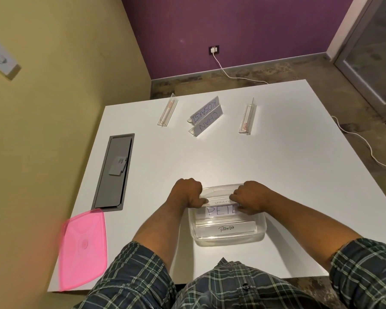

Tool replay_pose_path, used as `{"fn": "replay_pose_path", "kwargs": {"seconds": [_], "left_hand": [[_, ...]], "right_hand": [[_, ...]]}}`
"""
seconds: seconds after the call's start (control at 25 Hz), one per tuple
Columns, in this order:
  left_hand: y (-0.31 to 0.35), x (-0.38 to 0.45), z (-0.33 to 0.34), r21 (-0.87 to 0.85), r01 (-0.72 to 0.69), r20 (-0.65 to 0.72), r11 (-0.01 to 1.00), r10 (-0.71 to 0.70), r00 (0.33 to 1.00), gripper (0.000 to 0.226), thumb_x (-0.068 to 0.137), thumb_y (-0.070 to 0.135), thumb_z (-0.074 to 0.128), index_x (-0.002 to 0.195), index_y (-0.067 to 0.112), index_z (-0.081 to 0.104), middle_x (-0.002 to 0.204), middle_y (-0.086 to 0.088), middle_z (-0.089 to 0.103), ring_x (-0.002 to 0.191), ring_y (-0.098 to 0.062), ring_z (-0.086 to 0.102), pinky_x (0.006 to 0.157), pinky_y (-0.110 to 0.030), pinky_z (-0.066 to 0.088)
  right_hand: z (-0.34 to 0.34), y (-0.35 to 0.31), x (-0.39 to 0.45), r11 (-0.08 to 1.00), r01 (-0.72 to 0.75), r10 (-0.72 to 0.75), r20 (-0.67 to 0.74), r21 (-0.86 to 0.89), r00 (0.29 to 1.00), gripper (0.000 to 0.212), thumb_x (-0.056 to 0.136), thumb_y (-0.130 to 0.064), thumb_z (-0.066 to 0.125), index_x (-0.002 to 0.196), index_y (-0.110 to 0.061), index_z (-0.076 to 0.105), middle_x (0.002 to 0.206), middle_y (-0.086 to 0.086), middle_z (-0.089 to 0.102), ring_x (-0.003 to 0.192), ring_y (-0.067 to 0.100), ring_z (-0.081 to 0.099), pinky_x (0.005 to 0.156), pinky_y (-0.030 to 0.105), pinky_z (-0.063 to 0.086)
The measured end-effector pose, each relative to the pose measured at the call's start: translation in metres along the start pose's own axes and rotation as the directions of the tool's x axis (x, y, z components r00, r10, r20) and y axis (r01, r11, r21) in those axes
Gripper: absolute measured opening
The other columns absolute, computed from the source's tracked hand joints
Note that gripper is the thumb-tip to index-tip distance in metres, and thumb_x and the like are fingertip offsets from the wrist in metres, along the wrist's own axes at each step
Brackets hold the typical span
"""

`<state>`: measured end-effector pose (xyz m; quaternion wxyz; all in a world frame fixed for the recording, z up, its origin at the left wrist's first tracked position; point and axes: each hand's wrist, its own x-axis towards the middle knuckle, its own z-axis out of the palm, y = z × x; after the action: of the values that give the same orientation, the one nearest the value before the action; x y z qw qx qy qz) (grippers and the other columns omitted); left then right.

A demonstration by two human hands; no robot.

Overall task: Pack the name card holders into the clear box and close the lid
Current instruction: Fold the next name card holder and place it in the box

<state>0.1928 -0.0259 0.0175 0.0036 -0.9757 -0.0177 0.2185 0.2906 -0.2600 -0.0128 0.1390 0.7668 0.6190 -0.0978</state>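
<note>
The clear box point(228, 236) sits near the table's point(276, 166) front edge, its top open. Inside lies a holder marked PANDA point(226, 229), and above it the PETE holder point(220, 211), pinched at each end by curled fingers: left hand point(188, 194) on one end, right hand point(250, 198) on the other. Another card shows just behind it. Four holders wait well apart across the table: KOSAKSI point(204, 112), CHAN point(206, 124), and two blank ones point(168, 110) point(247, 119). The pink lid point(84, 248) lies at the left front corner, beside a grey hatch point(114, 172).
</note>
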Motion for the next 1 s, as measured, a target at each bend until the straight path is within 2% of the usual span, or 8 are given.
{"fn": "replay_pose_path", "kwargs": {"seconds": [0.08, 0.16, 0.28, 0.52, 0.68, 0.76, 0.84, 1.0], "left_hand": [[-0.002, 0.004, -0.006, -0.081, 0.062, -0.028, 0.995, -0.064, 0.998, 0.045, 0.087, 0.055, 0.054, 0.076, 0.014, 0.069, 0.083, -0.006, 0.071, 0.082, -0.029, 0.068, 0.065, -0.028, 0.039], [-0.004, 0.012, -0.013, -0.174, 0.116, -0.065, 0.978, -0.129, 0.99, 0.042, 0.09, 0.049, 0.052, 0.075, 0.014, 0.069, 0.08, -0.007, 0.072, 0.081, -0.029, 0.067, 0.064, -0.027, 0.04], [-0.008, 0.029, -0.029, -0.316, 0.171, -0.08, 0.933, -0.205, 0.975, 0.034, 0.094, 0.039, 0.05, 0.084, 0.014, 0.07, 0.089, -0.007, 0.073, 0.088, -0.03, 0.067, 0.069, -0.029, 0.047], [-0.011, 0.079, -0.062, -0.392, 0.158, -0.084, 0.906, -0.207, 0.975, 0.024, 0.095, 0.026, 0.049, 0.099, 0.012, 0.069, 0.105, -0.006, 0.07, 0.099, -0.03, 0.063, 0.076, -0.032, 0.048], [-0.002, 0.122, -0.078, -0.432, 0.118, -0.098, 0.894, -0.176, 0.979, 0.021, 0.095, 0.023, 0.046, 0.099, 0.015, 0.065, 0.105, -0.002, 0.07, 0.099, -0.026, 0.063, 0.077, -0.032, 0.05], [0.005, 0.143, -0.082, -0.46, 0.099, -0.106, 0.882, -0.166, 0.98, 0.021, 0.097, 0.027, 0.047, 0.1, 0.017, 0.065, 0.106, 0.0, 0.07, 0.102, -0.026, 0.063, 0.077, -0.032, 0.049], [0.015, 0.169, -0.086, -0.497, 0.101, -0.09, 0.862, -0.167, 0.982, 0.026, 0.096, 0.03, 0.049, 0.112, 0.02, 0.066, 0.115, 0.001, 0.069, 0.11, -0.024, 0.062, 0.084, -0.034, 0.051], [0.035, 0.222, -0.084, -0.574, 0.097, -0.027, 0.813, -0.138, 0.99, 0.04, 0.095, 0.033, 0.054, 0.132, 0.02, 0.06, 0.127, 0.001, 0.067, 0.122, -0.021, 0.058, 0.099, -0.037, 0.05]], "right_hand": [[-0.009, 0.01, 0.0, 1.0, -0.003, 0.003, -0.184, -0.002, 0.983, 0.027, 0.097, -0.039, 0.05, 0.087, -0.018, 0.065, 0.083, 0.002, 0.071, 0.074, 0.03, 0.068, 0.06, 0.033, 0.049], [-0.021, 0.026, 0.0, 0.995, -0.095, 0.102, -0.338, 0.037, 0.936, 0.025, 0.093, -0.036, 0.059, 0.075, -0.02, 0.066, 0.065, 0.001, 0.069, 0.058, 0.029, 0.067, 0.05, 0.029, 0.047], [-0.042, 0.055, 0.004, 0.962, -0.235, 0.271, -0.374, 0.138, 0.887, 0.023, 0.091, -0.038, 0.062, 0.078, -0.022, 0.071, 0.061, 0.001, 0.069, 0.059, 0.028, 0.068, 0.052, 0.028, 0.046], [-0.064, 0.117, 0.019, 0.813, -0.5, 0.568, -0.22, 0.299, 0.793, 0.027, 0.098, -0.048, 0.05, 0.096, -0.03, 0.071, 0.078, -0.004, 0.073, 0.077, 0.024, 0.069, 0.063, 0.03, 0.048], [-0.063, 0.161, 0.034, 0.728, -0.6, 0.655, -0.077, 0.333, 0.752, 0.019, 0.097, -0.033, 0.055, 0.11, -0.033, 0.068, 0.1, -0.004, 0.075, 0.091, 0.023, 0.07, 0.068, 0.029, 0.045], [-0.062, 0.181, 0.038, 0.673, -0.646, 0.684, 0.028, 0.36, 0.729, 0.033, 0.093, -0.022, 0.056, 0.124, -0.033, 0.062, 0.11, -0.006, 0.073, 0.103, 0.021, 0.067, 0.074, 0.028, 0.045], [-0.056, 0.201, 0.042, 0.618, -0.684, 0.701, 0.123, 0.388, 0.702, 0.046, 0.09, -0.018, 0.054, 0.134, -0.033, 0.055, 0.116, -0.008, 0.071, 0.11, 0.022, 0.065, 0.084, 0.031, 0.05], [-0.035, 0.235, 0.047, 0.379, -0.737, 0.739, 0.296, 0.56, 0.605, 0.047, 0.094, -0.024, 0.054, 0.141, -0.031, 0.05, 0.129, -0.01, 0.066, 0.122, 0.019, 0.058, 0.098, 0.034, 0.048]]}}
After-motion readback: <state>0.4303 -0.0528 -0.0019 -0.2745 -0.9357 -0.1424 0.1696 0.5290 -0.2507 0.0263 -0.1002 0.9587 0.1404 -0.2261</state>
